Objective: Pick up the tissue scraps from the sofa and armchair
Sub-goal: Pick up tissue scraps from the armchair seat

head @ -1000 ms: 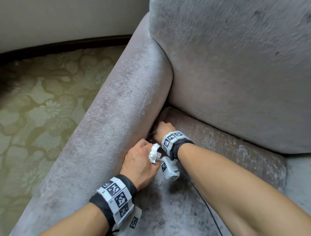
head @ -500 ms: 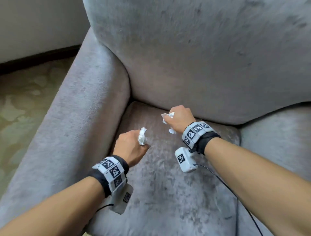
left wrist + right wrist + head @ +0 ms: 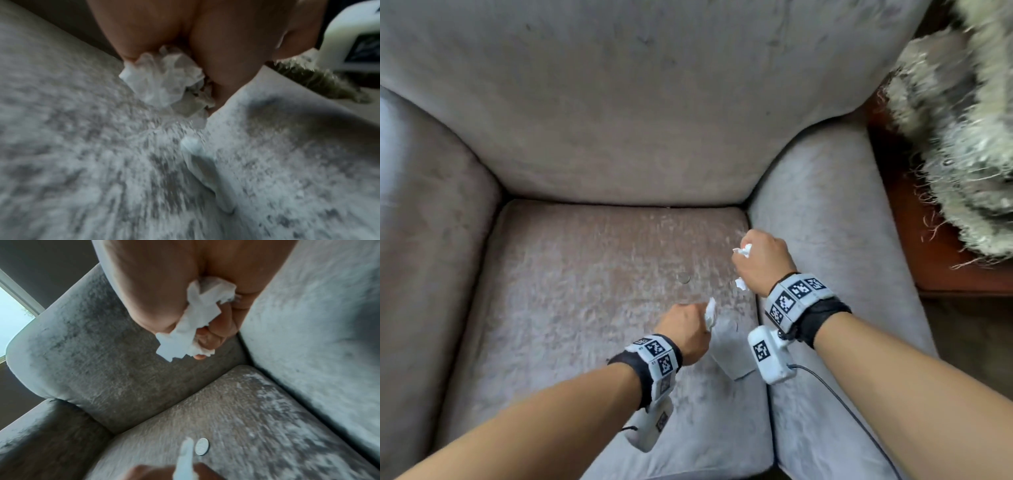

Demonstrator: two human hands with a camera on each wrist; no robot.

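My left hand (image 3: 689, 329) is a fist over the right part of the grey armchair seat (image 3: 571, 301) and grips a crumpled white tissue scrap (image 3: 710, 313), seen close in the left wrist view (image 3: 164, 81). My right hand (image 3: 758, 261), a little farther back by the right armrest (image 3: 825, 219), grips another white tissue scrap (image 3: 743, 251); its ends stick out of the fist (image 3: 195, 321). A flat white tissue piece (image 3: 729, 346) lies on the seat along the crease with the right armrest, just below my left hand (image 3: 205, 170).
A small silver coin (image 3: 683, 278) lies on the seat ahead of my left hand (image 3: 202, 446). The back cushion (image 3: 637, 102) and left armrest (image 3: 424, 240) close the seat in. A shaggy pale throw (image 3: 962, 137) covers a wooden side table (image 3: 941, 274) at the right.
Both hands have moved from the seat's back left corner to its right side, each still gripping tissue. The right hand came out of the crevice holding a scrap. The view swung right.
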